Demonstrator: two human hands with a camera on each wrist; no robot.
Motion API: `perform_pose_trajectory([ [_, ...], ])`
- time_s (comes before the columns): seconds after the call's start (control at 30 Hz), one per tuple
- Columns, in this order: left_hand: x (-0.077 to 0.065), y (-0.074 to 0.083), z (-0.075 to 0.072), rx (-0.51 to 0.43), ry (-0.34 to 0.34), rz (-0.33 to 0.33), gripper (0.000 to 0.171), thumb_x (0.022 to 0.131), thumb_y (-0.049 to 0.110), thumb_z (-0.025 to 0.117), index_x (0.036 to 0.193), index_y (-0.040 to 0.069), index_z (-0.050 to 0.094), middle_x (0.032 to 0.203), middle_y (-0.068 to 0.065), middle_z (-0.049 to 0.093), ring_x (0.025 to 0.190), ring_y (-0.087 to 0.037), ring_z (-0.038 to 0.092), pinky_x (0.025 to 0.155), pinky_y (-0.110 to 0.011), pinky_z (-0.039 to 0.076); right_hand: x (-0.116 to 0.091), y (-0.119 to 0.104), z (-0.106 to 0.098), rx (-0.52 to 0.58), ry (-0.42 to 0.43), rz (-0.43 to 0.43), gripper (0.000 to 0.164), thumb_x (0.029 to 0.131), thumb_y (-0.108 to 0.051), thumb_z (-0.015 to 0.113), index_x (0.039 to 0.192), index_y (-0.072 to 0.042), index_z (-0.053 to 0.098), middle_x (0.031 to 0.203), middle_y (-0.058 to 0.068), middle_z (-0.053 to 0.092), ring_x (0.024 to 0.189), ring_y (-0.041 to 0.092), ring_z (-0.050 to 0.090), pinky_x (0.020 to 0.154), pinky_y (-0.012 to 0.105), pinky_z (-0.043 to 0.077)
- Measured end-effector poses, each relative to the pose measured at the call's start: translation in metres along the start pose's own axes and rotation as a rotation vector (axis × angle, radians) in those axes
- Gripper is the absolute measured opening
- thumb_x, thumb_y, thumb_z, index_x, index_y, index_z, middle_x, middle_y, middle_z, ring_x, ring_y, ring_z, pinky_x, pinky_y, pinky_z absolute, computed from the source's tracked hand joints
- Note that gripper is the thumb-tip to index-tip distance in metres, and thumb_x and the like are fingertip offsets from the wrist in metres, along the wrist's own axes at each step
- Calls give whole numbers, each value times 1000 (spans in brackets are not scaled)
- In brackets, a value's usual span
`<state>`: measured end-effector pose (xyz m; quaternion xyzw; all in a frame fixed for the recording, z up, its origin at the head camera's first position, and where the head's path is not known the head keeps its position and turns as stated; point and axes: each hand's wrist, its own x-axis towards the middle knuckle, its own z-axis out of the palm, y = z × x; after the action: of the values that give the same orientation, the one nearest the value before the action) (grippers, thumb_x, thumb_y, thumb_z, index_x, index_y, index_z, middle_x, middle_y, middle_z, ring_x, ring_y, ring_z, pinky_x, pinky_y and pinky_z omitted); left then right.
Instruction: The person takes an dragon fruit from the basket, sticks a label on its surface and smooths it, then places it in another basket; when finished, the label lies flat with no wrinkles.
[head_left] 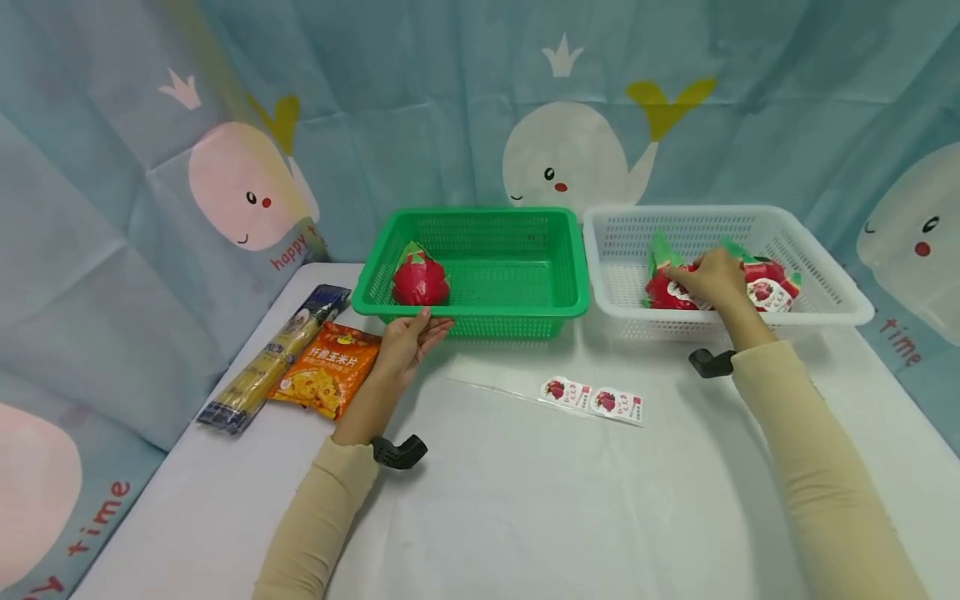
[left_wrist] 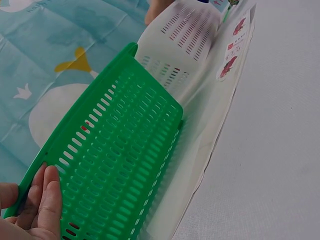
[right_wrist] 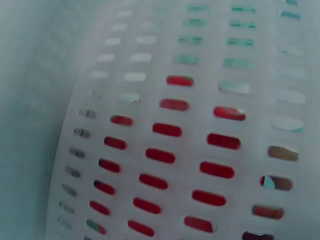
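My left hand [head_left: 408, 342] grips the front rim of the green basket [head_left: 510, 311], thumb on top and fingers below. A red dragon fruit [head_left: 420, 282] with green leaf tips sits in this basket's left end. My right hand [head_left: 718, 279] reaches into the white basket [head_left: 825, 317] and holds a dragon fruit [head_left: 663, 292] with a round white label; its fingertips are partly hidden. To its right lies another labelled dragon fruit [head_left: 768, 287]. Through the white basket's slots, the right wrist view shows red patches of dragon fruit [right_wrist: 160, 155].
On the white table [head_left: 510, 517], a clear strip carries white stickers [head_left: 615, 404] with dragon fruit pictures. An orange snack bag [head_left: 326, 371] and a pack of noodles [head_left: 273, 362] lie left of my left hand. A blue whale-print curtain [head_left: 420, 158] hangs behind the baskets.
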<state>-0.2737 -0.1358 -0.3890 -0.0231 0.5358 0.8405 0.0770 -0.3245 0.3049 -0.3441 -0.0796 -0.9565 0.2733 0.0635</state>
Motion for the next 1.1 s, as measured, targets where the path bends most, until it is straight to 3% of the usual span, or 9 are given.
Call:
perform_pose_trajectory([
  [0.17,-3,-3,0,14,-6,28,39,96,21,46,117,-11,50,85,-3,71,84,-12,69,79,-21,53,-2,-1,1,-58,-63,-2,64,84,-50,57,100,12,57,85,20,53,73,29,47,52,32,39],
  [0.4,-4,-4,-1,-7,-41,71,28,95,19,49,103,-6,59,85,-7,71,84,-14,69,77,-21,54,-6,-7,-3,-100,-85,-23,62,86,-51,55,94,10,56,80,18,49,71,29,46,52,33,40],
  [0.5,-4,-3,0,-1,-31,66,27,96,20,47,101,-4,59,84,-6,71,83,-13,69,77,-21,54,-7,-11,-7,-116,-96,-35,69,87,-52,51,112,12,53,103,30,54,87,40,51,66,48,47],
  [0.6,-2,-2,-1,-17,-25,47,25,96,19,45,99,-2,59,83,-6,71,82,-13,69,77,-21,54,-8,-20,-8,-103,-81,-54,73,90,-48,49,131,11,39,125,35,46,110,48,45,88,63,39],
  [0.67,-3,-1,-2,-26,-26,37,24,96,19,45,97,-1,59,83,-6,71,82,-13,69,77,-21,53,-10,-31,-8,-87,-55,-77,72,91,-44,49,137,8,32,133,33,40,120,50,38,95,67,31],
  [0.8,-3,1,-3,-37,-25,23,23,96,18,45,96,0,60,82,-6,71,81,-13,70,76,-22,54,-13,-63,-4,-51,23,-172,66,92,-36,52,141,2,30,139,29,36,125,49,34,99,65,30],
  [0.97,-4,5,-2,-45,9,-5,19,96,17,48,94,2,60,80,-5,72,80,-13,70,74,-22,55,-13,-107,17,4,59,-283,65,91,-36,55,141,-2,33,135,27,43,108,43,51,84,56,45],
  [1.03,-4,5,-1,-48,28,-21,18,95,17,49,94,3,60,79,-5,71,79,-13,70,74,-21,55,-14,-122,29,18,48,-322,65,90,-36,56,141,-3,34,122,29,53,83,37,56,67,48,47],
  [1.1,-4,4,0,-52,37,-32,18,95,17,49,94,3,60,78,-4,71,78,-13,70,74,-21,55,-16,-137,42,22,28,-356,65,90,-37,57,141,-3,34,104,27,60,62,28,51,55,39,43],
])
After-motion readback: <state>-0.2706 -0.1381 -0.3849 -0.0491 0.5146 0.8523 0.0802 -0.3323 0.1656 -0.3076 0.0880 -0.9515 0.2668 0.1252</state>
